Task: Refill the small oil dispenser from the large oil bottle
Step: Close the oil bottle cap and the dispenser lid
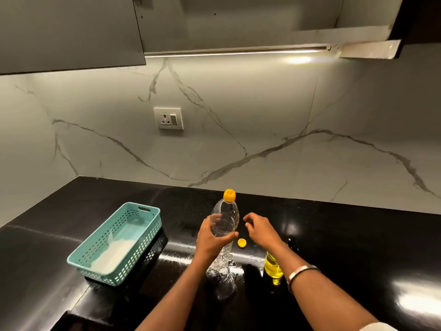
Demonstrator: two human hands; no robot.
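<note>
Marble backsplash (238, 120), glossy black counter (358, 247), teal basket (114, 244), wall socket (168, 118)

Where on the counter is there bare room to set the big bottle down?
Bare counter lies right of the small dispenser, and between the teal basket and the wall. It is crowded mid-front: left hand on the large bottle, loose yellow cap, right hand.

No readable text, label, brand or number shows on anything here.
</note>
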